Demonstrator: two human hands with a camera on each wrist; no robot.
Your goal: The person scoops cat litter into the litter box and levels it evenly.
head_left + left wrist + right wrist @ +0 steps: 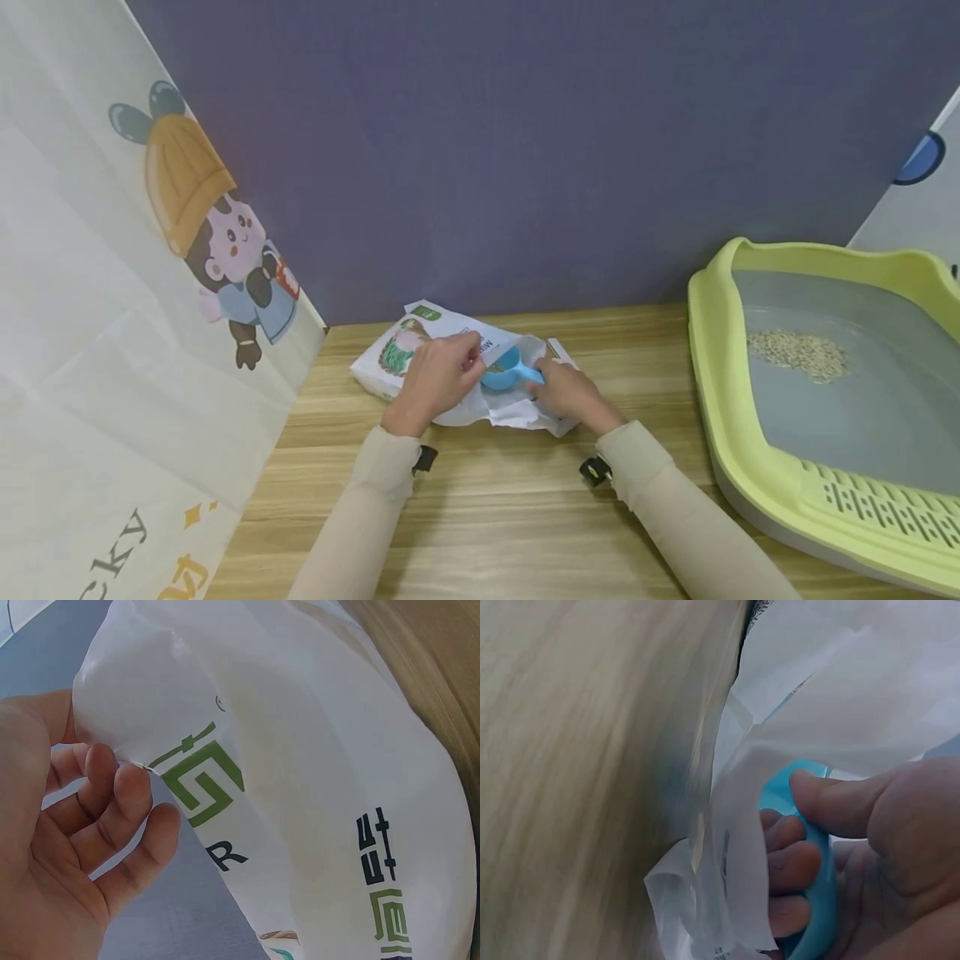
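Note:
A white printed bag (390,354) lies on its side on the wooden table, its open mouth facing right. My left hand (442,375) pinches the upper edge of that mouth and lifts it; in the left wrist view, thumb and fingertips (101,761) grip the white film. Inside the mouth sits a blue scoop (504,372) with some tan grains in its bowl. The scoop's handle is in my right hand (566,390); the right wrist view shows the fingers (793,866) curled around the blue handle (821,900), partly behind a flap of the bag.
To the right stands a large litter box (712,350) with a yellow-green rim and grey base. A small heap of tan pellets (798,354) lies in it. A dark panel (510,150) rises behind the table (495,508), and a printed white curtain (97,292) hangs at left.

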